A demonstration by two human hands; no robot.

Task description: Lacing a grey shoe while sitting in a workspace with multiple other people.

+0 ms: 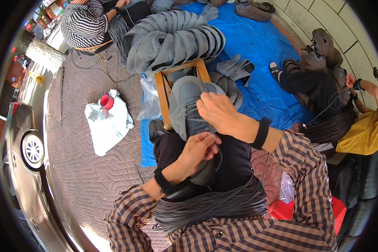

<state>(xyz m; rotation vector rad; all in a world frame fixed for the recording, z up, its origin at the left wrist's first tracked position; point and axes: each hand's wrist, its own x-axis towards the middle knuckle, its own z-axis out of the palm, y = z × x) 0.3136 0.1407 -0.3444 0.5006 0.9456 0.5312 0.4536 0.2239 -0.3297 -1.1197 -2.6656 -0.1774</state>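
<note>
A grey shoe upper [183, 101] with crossed laces lies in front of me, toe pointing away, between my knees and a wooden stool [163, 101]. Over its eyelets my right hand [222, 112] is closed in a pinch on the shoelace; the fingers hide most of the grip. My left hand [196, 152] is at the near end of the upper, thumb and fingertips pressed together on a dark lace that loops down beside them. Across my lap lies a thick bundle of grey laces [210, 206].
Stacked grey shoe uppers [168, 42] fill the stool's far end. More loose uppers [235, 69] lie on a blue tarp [264, 96]. A white bag [109, 126] with a red object is on the paving at left. People sit far left and right; a car [25, 168] stands at left.
</note>
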